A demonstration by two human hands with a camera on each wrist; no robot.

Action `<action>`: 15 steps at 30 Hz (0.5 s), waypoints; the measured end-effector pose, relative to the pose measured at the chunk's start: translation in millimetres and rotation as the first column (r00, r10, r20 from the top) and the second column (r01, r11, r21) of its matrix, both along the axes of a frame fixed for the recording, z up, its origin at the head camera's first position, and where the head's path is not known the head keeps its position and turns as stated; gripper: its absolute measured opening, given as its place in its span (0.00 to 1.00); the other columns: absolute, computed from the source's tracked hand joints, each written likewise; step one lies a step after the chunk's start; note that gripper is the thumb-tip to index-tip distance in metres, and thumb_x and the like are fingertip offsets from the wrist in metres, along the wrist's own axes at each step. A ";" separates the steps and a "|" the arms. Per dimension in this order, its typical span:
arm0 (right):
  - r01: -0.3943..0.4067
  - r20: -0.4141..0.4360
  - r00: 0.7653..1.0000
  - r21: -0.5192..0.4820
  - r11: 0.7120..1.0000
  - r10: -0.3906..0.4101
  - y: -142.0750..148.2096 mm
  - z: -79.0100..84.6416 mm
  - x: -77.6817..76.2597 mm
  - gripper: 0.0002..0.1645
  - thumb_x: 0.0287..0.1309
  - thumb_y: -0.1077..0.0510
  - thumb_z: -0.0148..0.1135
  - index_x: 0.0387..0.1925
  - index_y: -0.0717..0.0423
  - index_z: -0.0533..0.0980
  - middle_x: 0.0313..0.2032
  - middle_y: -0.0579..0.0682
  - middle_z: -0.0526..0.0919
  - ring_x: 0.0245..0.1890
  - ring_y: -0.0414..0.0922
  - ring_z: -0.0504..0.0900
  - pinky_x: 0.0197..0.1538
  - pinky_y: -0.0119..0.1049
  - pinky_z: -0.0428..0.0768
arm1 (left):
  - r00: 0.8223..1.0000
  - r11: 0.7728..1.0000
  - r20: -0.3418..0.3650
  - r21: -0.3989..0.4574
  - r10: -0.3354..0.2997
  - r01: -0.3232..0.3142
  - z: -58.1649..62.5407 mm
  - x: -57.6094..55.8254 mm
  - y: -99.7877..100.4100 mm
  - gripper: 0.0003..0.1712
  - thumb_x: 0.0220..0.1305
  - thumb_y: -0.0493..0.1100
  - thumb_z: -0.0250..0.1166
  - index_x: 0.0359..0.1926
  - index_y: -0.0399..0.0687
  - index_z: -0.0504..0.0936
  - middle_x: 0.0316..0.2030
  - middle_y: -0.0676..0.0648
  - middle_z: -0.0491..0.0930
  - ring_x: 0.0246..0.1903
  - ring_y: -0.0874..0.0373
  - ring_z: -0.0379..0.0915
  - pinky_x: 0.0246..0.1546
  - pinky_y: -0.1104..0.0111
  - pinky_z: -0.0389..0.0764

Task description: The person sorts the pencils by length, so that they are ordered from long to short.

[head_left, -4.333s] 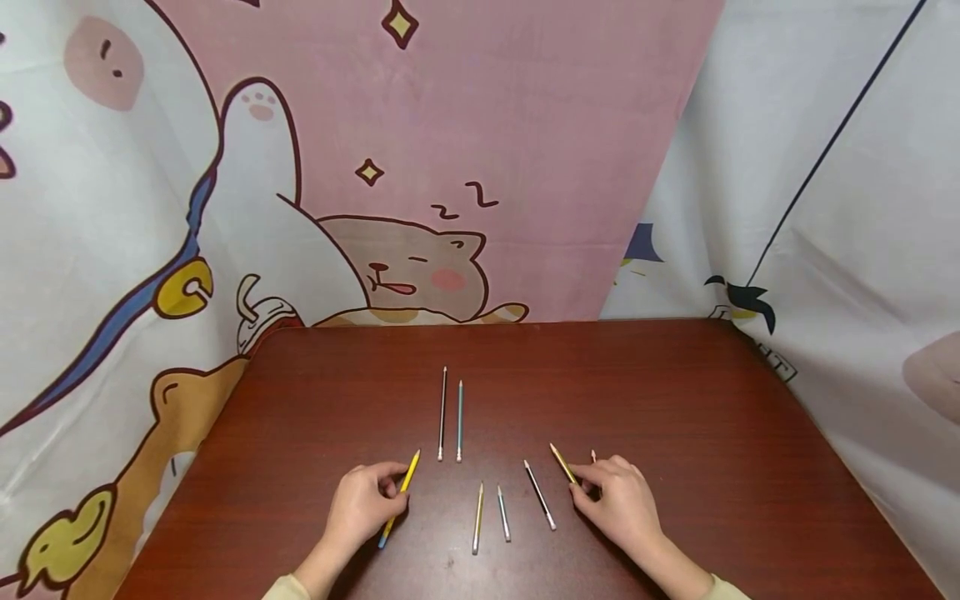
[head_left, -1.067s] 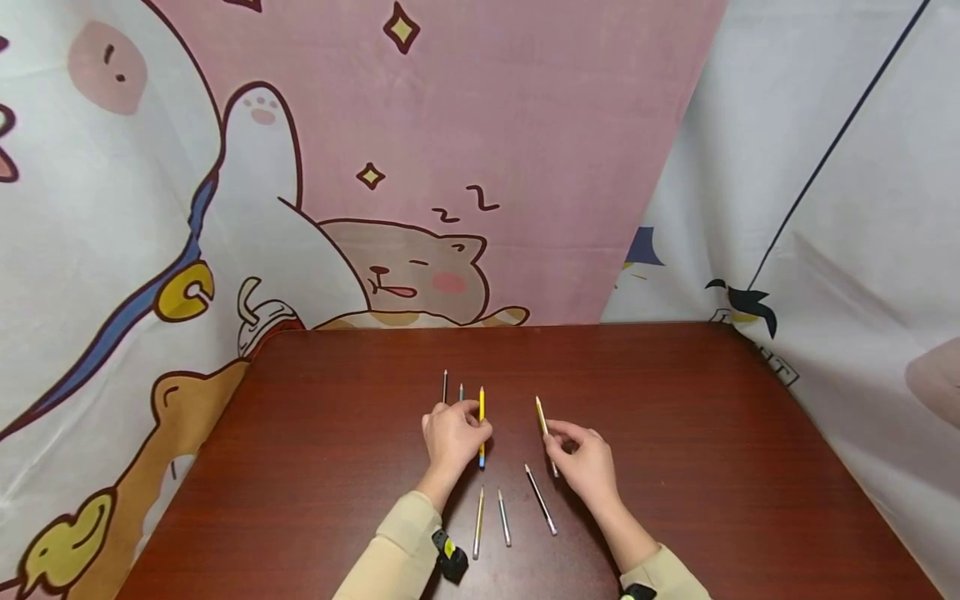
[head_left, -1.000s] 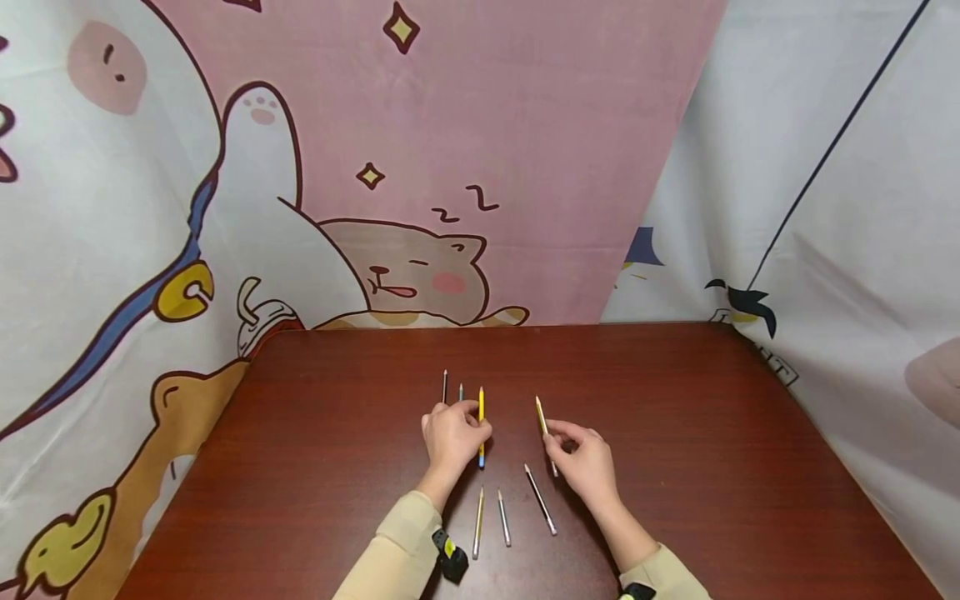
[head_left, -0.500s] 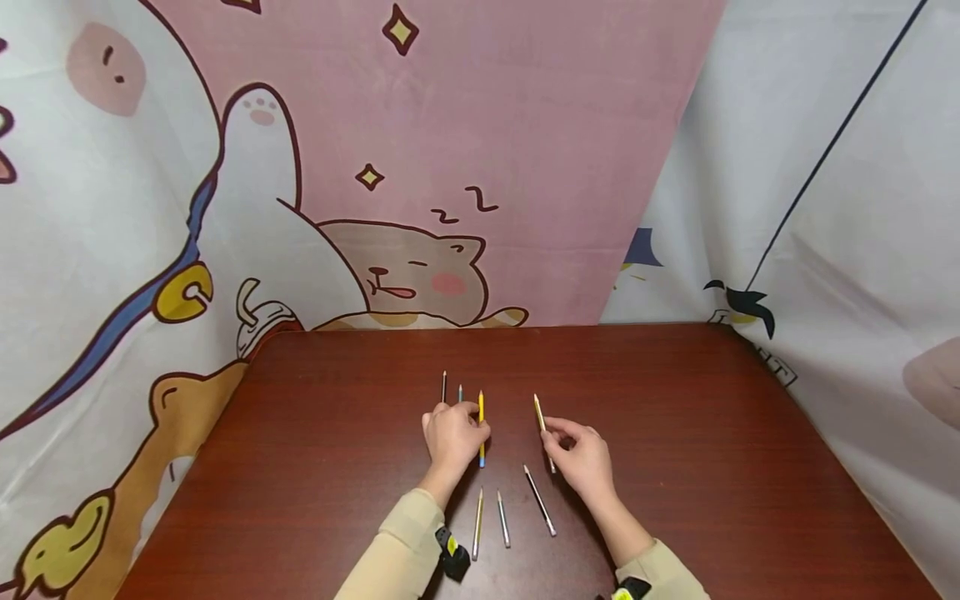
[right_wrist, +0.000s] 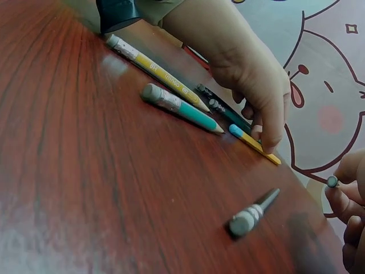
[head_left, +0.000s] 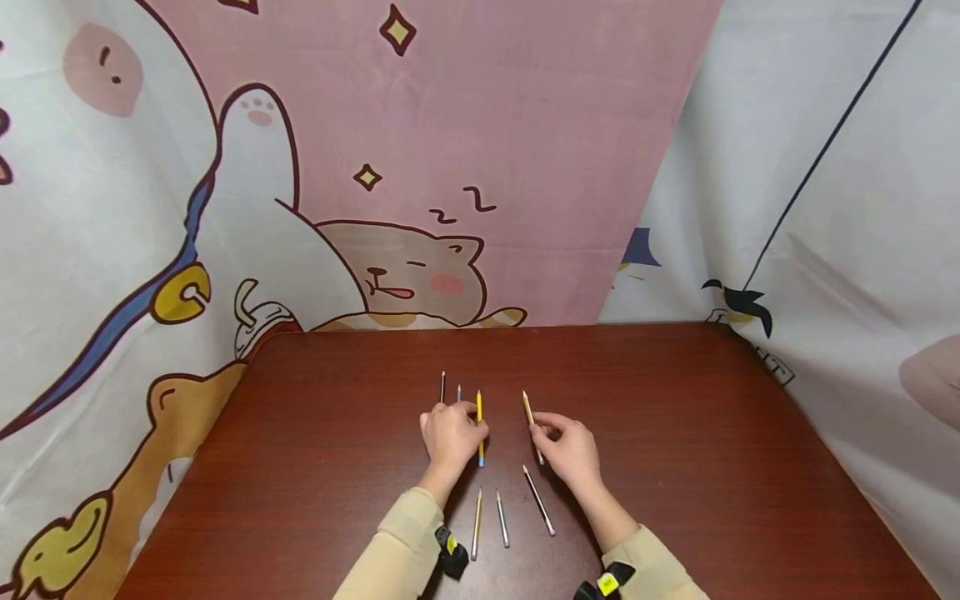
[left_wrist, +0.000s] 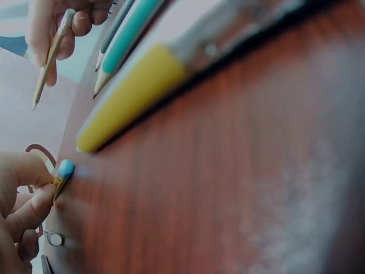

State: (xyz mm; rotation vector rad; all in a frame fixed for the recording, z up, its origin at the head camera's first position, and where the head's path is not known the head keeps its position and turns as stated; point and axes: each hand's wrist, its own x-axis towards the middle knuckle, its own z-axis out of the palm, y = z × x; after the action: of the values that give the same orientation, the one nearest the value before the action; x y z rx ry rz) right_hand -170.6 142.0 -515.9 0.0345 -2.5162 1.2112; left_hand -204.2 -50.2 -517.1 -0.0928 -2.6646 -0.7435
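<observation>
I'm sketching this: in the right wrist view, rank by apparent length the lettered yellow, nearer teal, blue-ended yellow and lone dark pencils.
1. Lettered yellow pencil
2. Nearer teal pencil
3. Blue-ended yellow pencil and lone dark pencil: too alike to rank

A reddish-brown wooden bench (head_left: 705,442) reached back to a pink cloth (head_left: 570,150) at the far side, printed with a sleeping cat (head_left: 420,258) and yellow stars (head_left: 397,30). Left of it was a drawn white animal (head_left: 165,167) with a blue collar (head_left: 116,333) and yellow bell (head_left: 176,296). On the right, white cloth (head_left: 847,250) hung in folds, bearing a black bird (head_left: 744,301). A pale gleam (left_wrist: 285,211) lay on the bench.
</observation>
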 end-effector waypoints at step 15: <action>-0.027 0.045 0.999 0.020 0.999 0.026 -17.1 0.7 -6.6 0.11 0.52 0.58 0.68 0.39 0.54 0.87 0.21 0.38 0.79 0.23 0.38 0.74 0.30 0.37 0.73 | 1.000 1.000 0.001 -0.001 -0.018 0.018 1.3 -2.1 -3.0 0.12 0.43 0.45 0.71 0.33 0.52 0.90 0.18 0.59 0.80 0.30 0.53 0.74 0.35 0.56 0.64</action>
State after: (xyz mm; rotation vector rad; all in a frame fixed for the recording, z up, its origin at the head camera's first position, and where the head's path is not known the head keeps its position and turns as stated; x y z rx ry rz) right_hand -177.2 124.9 -515.2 0.0470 -2.5741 1.2094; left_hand -206.3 -53.2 -515.8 -0.1174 -2.6684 -0.7479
